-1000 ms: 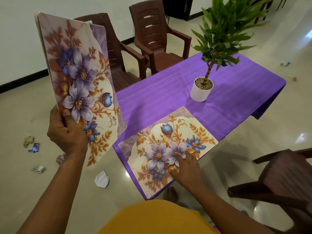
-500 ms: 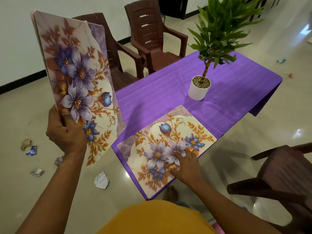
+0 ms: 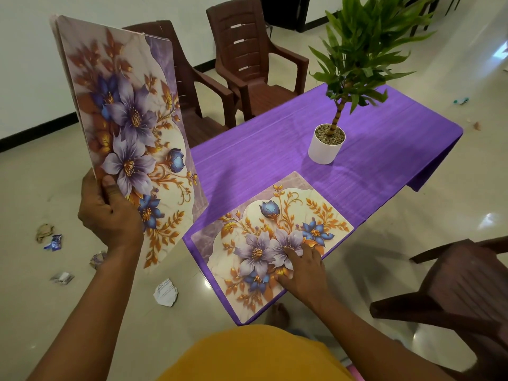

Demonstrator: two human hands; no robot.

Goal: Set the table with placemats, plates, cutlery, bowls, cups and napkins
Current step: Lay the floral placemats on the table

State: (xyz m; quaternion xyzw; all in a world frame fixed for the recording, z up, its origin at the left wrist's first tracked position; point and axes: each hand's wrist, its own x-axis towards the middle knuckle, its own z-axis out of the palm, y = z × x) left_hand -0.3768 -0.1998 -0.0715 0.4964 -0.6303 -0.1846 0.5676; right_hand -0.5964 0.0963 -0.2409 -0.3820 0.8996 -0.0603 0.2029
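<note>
Fingers (image 3: 292, 253) of the right hand (image 3: 303, 270) lie flat, pressing the placemat (image 3: 264, 215) at the table's near corner, while the left hand (image 3: 110, 213) grips the spare placemats (image 3: 123, 119) upright beside the table. That placemat sits flush with the edge, so a careless push could slide it off, and the loosely fanned stack could slip. The purple tablecloth (image 3: 275, 149) carries a potted plant (image 3: 327, 144); brown chairs (image 3: 247, 64) and paper scraps (image 3: 165, 295) stand on the glossy floor.

Potted plant (image 3: 326, 144) on purple tablecloth (image 3: 384, 149); brown chairs (image 3: 255, 64); paper scraps (image 3: 165, 295) on floor.
</note>
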